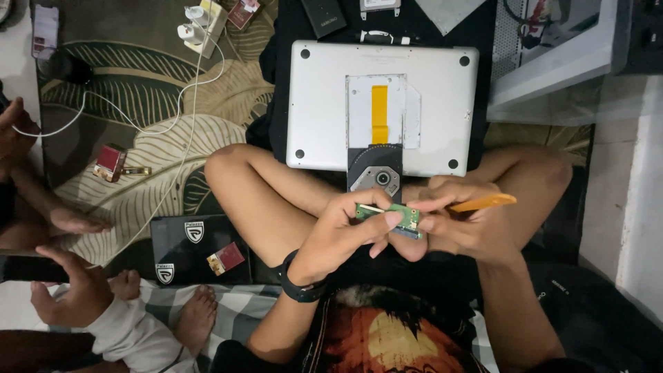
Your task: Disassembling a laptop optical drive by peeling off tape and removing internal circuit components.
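Both hands meet over the person's crossed legs: left hand pinches a small green circuit board by its edges, right hand grips the board's other end and also holds an orange plastic pry tool. Just beyond lies a silver laptop turned bottom-up on a black cloth, a black optical drive at its near edge. White charger cable crosses the leaf-pattern rug at far left.
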